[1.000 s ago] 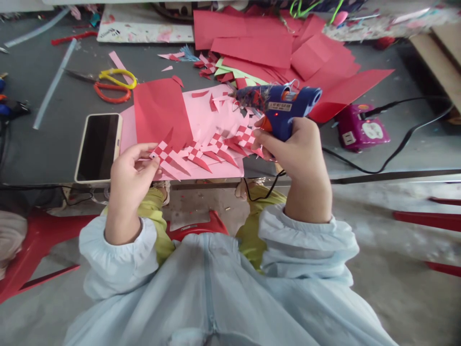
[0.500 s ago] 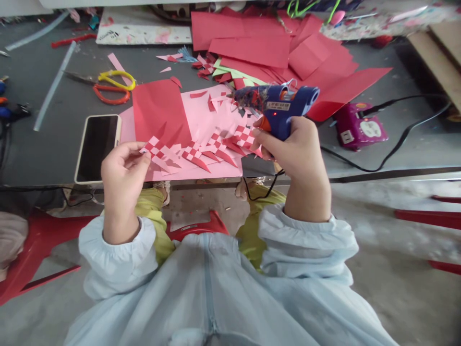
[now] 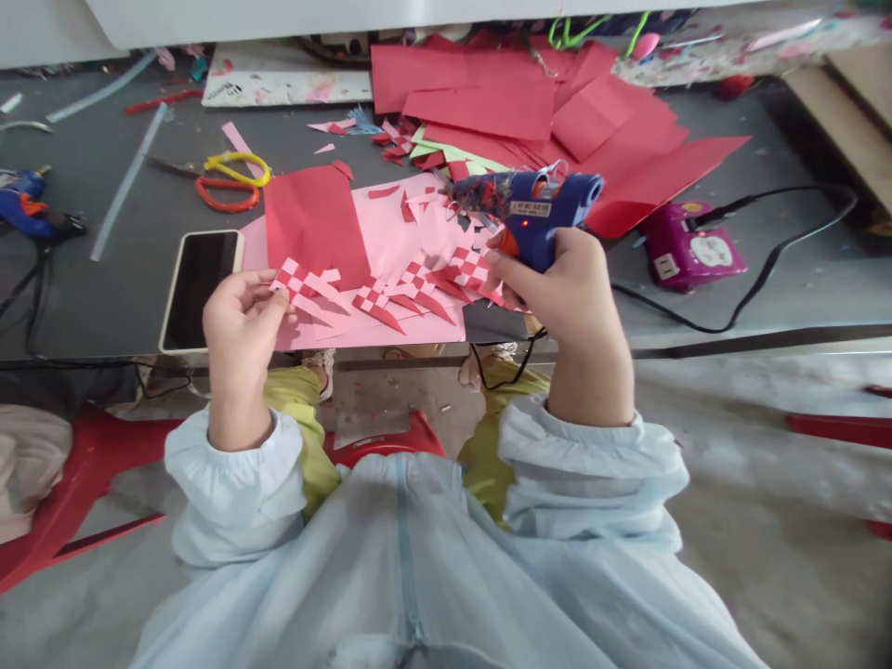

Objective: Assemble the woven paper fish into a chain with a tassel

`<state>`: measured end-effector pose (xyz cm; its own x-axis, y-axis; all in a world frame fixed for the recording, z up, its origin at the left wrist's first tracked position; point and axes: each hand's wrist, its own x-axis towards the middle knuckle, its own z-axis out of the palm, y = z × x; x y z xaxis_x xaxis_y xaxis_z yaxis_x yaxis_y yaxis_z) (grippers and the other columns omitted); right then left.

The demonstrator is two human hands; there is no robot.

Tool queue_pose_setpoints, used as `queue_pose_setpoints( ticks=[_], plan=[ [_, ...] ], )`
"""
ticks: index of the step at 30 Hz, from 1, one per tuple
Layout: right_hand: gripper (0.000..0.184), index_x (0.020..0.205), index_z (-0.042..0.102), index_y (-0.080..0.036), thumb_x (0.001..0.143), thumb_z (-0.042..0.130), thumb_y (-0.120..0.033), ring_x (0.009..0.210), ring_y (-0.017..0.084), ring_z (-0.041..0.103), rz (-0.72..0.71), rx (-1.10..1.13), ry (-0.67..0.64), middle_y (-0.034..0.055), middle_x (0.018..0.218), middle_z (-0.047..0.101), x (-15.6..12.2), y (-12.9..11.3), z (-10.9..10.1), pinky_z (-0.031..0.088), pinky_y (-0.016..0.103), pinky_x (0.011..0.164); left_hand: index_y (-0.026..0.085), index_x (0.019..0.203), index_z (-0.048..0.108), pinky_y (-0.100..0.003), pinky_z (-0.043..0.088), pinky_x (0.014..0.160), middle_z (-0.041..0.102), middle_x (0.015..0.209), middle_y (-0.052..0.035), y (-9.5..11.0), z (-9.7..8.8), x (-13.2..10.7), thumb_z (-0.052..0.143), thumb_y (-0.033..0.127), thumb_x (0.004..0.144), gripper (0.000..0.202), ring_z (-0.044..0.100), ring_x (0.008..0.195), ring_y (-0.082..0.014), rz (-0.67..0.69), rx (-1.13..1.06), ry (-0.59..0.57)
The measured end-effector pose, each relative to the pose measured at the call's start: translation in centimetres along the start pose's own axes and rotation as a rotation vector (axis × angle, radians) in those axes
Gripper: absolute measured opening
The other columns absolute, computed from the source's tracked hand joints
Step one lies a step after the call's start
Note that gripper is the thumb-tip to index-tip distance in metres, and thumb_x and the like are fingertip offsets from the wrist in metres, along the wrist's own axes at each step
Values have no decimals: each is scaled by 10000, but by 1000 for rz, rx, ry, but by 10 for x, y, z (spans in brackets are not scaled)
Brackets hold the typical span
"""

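Note:
My left hand (image 3: pixel 243 321) pinches the corner of a woven paper fish (image 3: pixel 296 283), checkered in red and pale pink with loose strip ends. Wrapped around the handle of a blue hot glue gun (image 3: pixel 540 218) is my right hand (image 3: pixel 568 288); the gun's nozzle points left and a small red light glows on its side. Between the hands, several similar woven paper pieces (image 3: pixel 418 281) lie on pink sheets (image 3: pixel 439 325). Beyond my left hand rests a red paper sheet (image 3: pixel 317 223). My right fingers partly cover the gun's handle and trigger.
A phone (image 3: pixel 202 290) lies by my left hand, with scissors (image 3: pixel 229 181) behind it. Red sheets (image 3: pixel 480 110) are heaped at the back. A purple power block (image 3: pixel 693 246) with a black cable (image 3: pixel 780 251) stands right. Another glue gun (image 3: pixel 32 204) sits far left.
The view has shifted slightly, showing more of the left side. The woven paper fish is turned a little in my left hand; the right hand still grips the glue gun.

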<state>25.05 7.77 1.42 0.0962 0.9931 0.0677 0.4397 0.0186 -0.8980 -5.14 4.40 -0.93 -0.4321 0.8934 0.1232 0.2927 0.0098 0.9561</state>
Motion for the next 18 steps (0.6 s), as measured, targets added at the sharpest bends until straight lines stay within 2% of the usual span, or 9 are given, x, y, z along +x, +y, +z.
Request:
queue_pose_setpoints(
  ticks=[3,5,9,12,14,16,18],
  plan=[
    [93,791,638,-223,733,689,-274,409,119,491,-6,-6,3,-18,565,624,0,1,-2,438,302,458,194,924,661,-245,542,544,658,700,23,-6,-1,4,687,192,717,209,620,560,-110,-35,48,-15],
    [97,801,644,-220,734,687,-275,410,119,489,-15,-11,11,-20,560,618,1,1,-3,442,304,463,192,940,677,-251,527,545,660,696,19,-10,-3,7,688,196,713,228,610,558,-115,-12,114,-2],
    [97,809,648,-222,738,678,-281,412,109,472,-24,14,28,-24,567,619,2,2,-8,444,299,457,198,966,710,-304,542,665,697,770,-8,-13,-10,7,695,265,745,231,628,636,-143,112,367,23],
    [102,826,648,-228,748,676,-287,417,107,470,-25,22,49,-22,586,626,4,3,-12,445,295,452,210,985,712,-363,548,742,724,852,-27,-5,-15,2,682,293,784,219,641,665,-167,145,499,19],
    [109,836,650,-229,749,682,-285,427,116,486,-4,-4,58,-17,595,630,5,2,-15,456,306,462,221,994,705,-402,544,808,724,901,-42,4,-16,-3,676,264,801,200,654,716,-193,188,614,60],
    [141,838,652,-223,724,718,-275,483,144,549,14,-64,79,0,628,646,7,2,-18,503,339,523,223,1022,701,-413,535,854,710,953,-58,12,-14,-8,658,218,815,212,657,757,-203,268,687,93],
    [207,843,655,-217,680,771,-271,609,195,638,11,-146,103,27,698,681,8,3,-23,555,393,651,224,1081,697,-390,535,870,696,1026,-70,18,-8,-12,633,199,836,254,658,793,-197,366,677,33]
  ],
)
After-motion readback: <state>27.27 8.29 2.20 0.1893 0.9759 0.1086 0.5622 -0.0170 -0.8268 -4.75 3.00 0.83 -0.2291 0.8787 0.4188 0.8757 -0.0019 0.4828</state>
